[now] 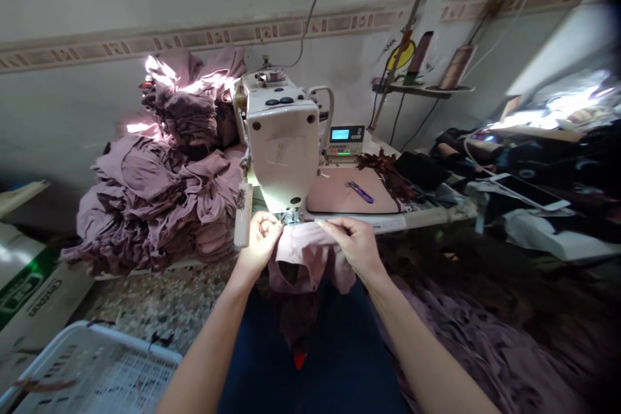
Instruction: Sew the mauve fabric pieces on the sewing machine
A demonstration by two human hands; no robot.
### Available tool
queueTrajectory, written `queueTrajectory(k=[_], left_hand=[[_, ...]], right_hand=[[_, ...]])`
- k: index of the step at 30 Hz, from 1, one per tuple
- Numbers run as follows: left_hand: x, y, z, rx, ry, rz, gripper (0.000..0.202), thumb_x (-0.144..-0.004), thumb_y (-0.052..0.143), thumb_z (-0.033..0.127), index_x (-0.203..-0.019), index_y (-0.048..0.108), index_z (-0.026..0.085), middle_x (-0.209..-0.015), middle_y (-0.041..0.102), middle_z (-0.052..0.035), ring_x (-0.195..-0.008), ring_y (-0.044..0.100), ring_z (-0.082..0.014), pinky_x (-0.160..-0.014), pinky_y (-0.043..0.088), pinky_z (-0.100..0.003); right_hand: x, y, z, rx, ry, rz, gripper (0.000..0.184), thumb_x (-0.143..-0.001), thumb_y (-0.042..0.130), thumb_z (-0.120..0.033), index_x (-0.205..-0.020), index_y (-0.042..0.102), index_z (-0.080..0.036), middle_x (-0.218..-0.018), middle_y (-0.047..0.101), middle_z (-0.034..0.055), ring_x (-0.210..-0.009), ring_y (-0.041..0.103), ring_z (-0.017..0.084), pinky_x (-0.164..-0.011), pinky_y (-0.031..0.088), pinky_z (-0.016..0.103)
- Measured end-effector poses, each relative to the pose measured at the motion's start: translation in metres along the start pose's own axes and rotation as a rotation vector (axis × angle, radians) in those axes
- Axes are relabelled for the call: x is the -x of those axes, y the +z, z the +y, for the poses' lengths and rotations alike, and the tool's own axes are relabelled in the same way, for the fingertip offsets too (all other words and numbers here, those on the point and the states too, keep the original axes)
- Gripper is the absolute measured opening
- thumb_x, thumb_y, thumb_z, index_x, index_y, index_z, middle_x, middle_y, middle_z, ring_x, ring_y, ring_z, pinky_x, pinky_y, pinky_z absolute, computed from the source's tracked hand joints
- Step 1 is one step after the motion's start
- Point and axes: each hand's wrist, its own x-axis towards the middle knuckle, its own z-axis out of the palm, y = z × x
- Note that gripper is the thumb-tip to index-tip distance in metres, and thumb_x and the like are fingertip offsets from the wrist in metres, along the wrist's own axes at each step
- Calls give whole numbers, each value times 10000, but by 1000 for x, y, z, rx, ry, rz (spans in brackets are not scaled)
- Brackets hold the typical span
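Observation:
A white sewing machine [284, 155] stands in front of me with its end towards me. A mauve garment piece [303, 255] hangs below its presser foot [292, 215], with the upper edge close to the foot. My left hand [262, 239] pinches that edge on the left, right beside the foot. On the other side, my right hand [353, 242] grips the same edge between thumb and fingers, holding it stretched sideways. The garment's lower part drapes over my dark blue lap, with a darker portion and a small red tip beneath. Whether the needle is in the fabric cannot be made out.
Piles of mauve garments [160, 200] rise left of the machine. Purple thread snips [359, 192] lie on a pink pad [330, 197] by the control panel [347, 140]. Thread cones [456, 68] stand behind. A white basket [107, 362] sits lower left; a phone [528, 191] lies right.

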Motion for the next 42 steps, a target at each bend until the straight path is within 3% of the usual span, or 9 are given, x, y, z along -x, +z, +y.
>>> queueTrajectory(k=[5,11,17,19,29,32,37,40,42], left_hand=[[1,0,4,-50,-15,-30,392,-900,804,503,-926,536,218,-588,353,115,-481,312,-85,-491,244,-205],[21,-42,32,-517,162,102,249,-955,723,420,-986,755,174,-942,772,-65,-821,715,-197,-708,535,-269],[16,-130,78,-977,400,675,286,-995,678,437,-1025,774,170,-799,755,-32,-654,677,-186,-651,492,-287],[8,-144,87,-1110,453,723,296,-1015,659,441,-995,777,169,-837,761,-52,-692,669,-198,-689,485,-306],[-42,-109,74,-1406,368,555,327,-1008,663,476,-1006,798,178,-1017,731,-131,-843,672,-297,-689,412,-343],[-50,-107,75,-1380,338,575,282,-1012,645,417,-1046,760,162,-1023,722,-144,-887,673,-317,-730,434,-361],[-54,-119,74,-1364,326,542,231,-968,677,356,-1051,773,163,-1044,716,-152,-921,667,-325,-787,480,-385],[-51,-118,71,-1251,477,434,189,-978,636,285,-953,787,175,-1000,709,-123,-982,665,-302,-889,512,-391],[-41,-105,69,-1152,587,352,201,-988,635,292,-938,791,178,-998,707,-117,-1020,662,-296,-935,522,-401]], right_hand=[[7,-3,7,148,-131,63,279,-889,813,-437,-759,830,-191,-677,718,17,-608,567,168,-642,478,300],[45,-28,42,107,42,-77,477,-896,791,-584,-642,737,-185,-600,618,4,-571,543,168,-579,450,290],[79,-61,83,-130,461,-28,602,-802,822,-752,-698,768,-161,-548,519,-9,-465,407,129,-432,288,272],[80,-62,86,-179,496,20,623,-755,845,-773,-718,791,-154,-546,517,-8,-463,402,126,-423,271,265],[72,-35,46,-24,326,-174,611,-788,812,-759,-701,763,-157,-547,532,-13,-500,439,131,-459,356,256],[71,-62,43,18,290,-187,517,-767,862,-679,-703,788,-171,-628,654,27,-571,567,181,-512,453,279],[53,-154,53,188,366,233,376,-697,956,-541,-741,822,-192,-667,712,96,-545,607,197,-474,421,318],[48,-184,63,336,423,171,329,-613,983,-466,-778,873,-203,-790,802,167,-664,713,259,-556,503,347],[55,-176,68,322,410,85,367,-580,969,-512,-778,886,-216,-853,836,167,-758,754,317,-616,557,370]])
